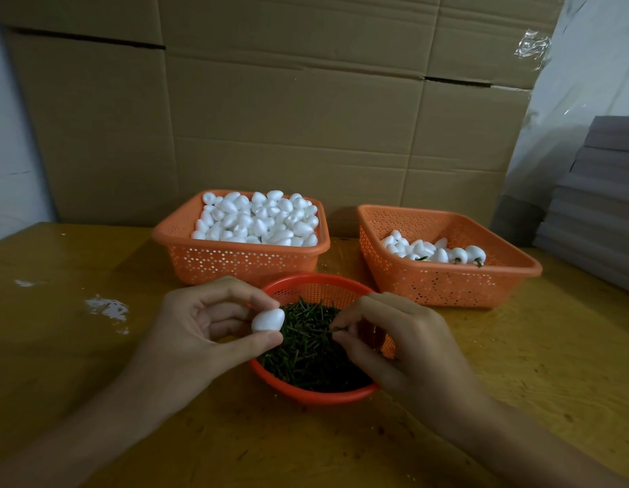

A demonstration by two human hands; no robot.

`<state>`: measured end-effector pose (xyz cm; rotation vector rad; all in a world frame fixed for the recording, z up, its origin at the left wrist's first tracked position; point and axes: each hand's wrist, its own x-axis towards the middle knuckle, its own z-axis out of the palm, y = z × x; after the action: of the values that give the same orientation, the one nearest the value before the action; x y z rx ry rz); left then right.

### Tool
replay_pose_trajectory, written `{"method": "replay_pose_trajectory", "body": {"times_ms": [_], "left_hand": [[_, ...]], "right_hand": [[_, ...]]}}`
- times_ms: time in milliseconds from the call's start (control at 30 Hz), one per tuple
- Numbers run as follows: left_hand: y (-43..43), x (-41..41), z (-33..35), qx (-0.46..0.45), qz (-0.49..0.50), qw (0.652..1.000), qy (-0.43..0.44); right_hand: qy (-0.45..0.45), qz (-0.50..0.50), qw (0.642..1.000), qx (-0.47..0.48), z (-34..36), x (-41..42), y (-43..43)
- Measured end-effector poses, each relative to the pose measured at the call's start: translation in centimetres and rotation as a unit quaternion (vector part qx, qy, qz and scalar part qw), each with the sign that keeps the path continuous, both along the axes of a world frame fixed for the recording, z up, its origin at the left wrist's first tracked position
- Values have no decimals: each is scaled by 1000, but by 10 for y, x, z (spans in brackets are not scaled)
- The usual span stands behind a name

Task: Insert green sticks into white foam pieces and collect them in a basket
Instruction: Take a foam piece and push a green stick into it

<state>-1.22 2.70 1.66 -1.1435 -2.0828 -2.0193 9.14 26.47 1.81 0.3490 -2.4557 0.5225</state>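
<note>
Foam piece (268, 319) pinched in left hand (214, 318) over left rim of round basket (316, 396) of sticks (306, 361); one stick (335, 328) pinched in right hand (394, 332), near foam piece, apart; plain pieces (260, 220) heaped in left basket (235, 265), stuck pieces (436, 253) in right basket (446, 287)

We see a left basket (235, 262) and a right basket (446, 283), both orange and speckled with small pale holes. The round bowl (316, 396) at lower centre is red with a fine mesh. Its sticks (306, 357) are dark green. The foam (260, 220) is plain white. The table (517, 364) is yellow-brown, with white smears (107, 308) at left. The boxes (270, 118) across the top are brown.
</note>
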Motion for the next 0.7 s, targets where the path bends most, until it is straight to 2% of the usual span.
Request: {"method": "replay_pose_trajectory", "body": {"times_ms": [400,700], "left_hand": [[0,2,-5,31,-7,998,-52],[-2,1,-5,81,-40,993,-81]], "right_hand": [[-14,11,999,-35,-1,1,1],[-44,93,979,-175,3,4,-5]]}}
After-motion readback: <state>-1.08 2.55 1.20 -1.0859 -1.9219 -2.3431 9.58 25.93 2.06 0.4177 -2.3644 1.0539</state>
